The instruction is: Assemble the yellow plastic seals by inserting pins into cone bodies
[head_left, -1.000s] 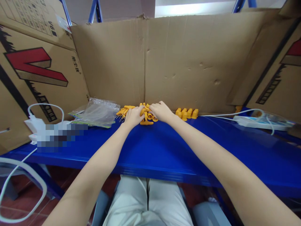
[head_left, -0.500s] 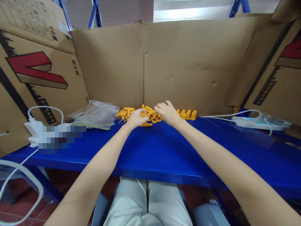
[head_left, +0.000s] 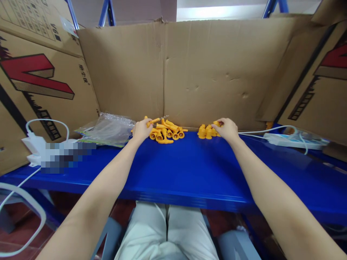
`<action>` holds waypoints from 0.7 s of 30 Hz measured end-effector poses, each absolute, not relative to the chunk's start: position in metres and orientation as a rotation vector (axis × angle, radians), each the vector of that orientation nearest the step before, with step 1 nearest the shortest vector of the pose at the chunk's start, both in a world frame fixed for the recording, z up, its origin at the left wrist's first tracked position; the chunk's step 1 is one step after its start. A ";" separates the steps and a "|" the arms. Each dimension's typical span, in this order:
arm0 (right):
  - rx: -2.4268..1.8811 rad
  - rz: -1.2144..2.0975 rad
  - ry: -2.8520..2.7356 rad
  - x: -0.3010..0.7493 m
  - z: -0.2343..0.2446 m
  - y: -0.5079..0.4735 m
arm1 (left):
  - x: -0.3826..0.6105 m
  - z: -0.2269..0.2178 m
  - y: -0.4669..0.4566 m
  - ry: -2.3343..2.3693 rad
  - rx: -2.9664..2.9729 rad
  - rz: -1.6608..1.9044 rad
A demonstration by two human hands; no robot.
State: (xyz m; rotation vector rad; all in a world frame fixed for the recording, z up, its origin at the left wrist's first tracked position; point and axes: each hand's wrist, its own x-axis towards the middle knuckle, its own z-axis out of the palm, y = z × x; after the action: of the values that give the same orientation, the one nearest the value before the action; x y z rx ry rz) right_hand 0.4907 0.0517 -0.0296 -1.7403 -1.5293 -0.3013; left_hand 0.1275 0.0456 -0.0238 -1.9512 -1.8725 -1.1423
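Note:
Held at the left of the pile, an orange-yellow corkscrew (head_left: 154, 121) with a silver spiral tip points to the right from my left hand (head_left: 141, 130), whose fingers are closed round its handle end. My right hand (head_left: 228, 129) pinches a small orange-yellow cap (head_left: 217, 123) above a cluster of similar stepped caps (head_left: 208, 133). Between the hands lies a pile of orange-yellow hollow tube parts (head_left: 169, 133), several with round open ends facing me. One orange-yellow handle piece (head_left: 165, 142) lies in front of them. My left hand hides most of what lies behind it.
Clear plastic bags (head_left: 110, 130) lie on the blue table (head_left: 179, 173) left of my left hand. A white plug adapter (head_left: 35, 146) with cables stands farther left. At right is a white power strip (head_left: 296, 140). Cardboard walls (head_left: 217, 72) enclose the back and sides.
My hands have moved apart from the pile. The left hand went left, with the corkscrew now plainly showing in it; the right hand went right to the caps and grips one.

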 end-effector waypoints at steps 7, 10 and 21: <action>-1.880 -0.001 -1.339 0.514 -0.062 0.065 | 0.111 -0.016 0.064 -1.828 -1.960 -1.107; -1.889 0.059 -1.314 0.514 -0.071 0.068 | 0.101 -0.013 0.076 -1.792 -2.011 -0.987; -1.877 0.187 -1.291 0.519 -0.082 0.080 | 0.074 -0.013 0.108 -1.708 -2.213 -0.593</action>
State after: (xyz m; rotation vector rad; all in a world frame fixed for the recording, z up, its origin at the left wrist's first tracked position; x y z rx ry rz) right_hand 0.5190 0.0801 -0.0824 -1.8772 -1.2911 0.1867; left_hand 0.0743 0.1083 -0.0134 -2.2128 -1.7078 -0.5933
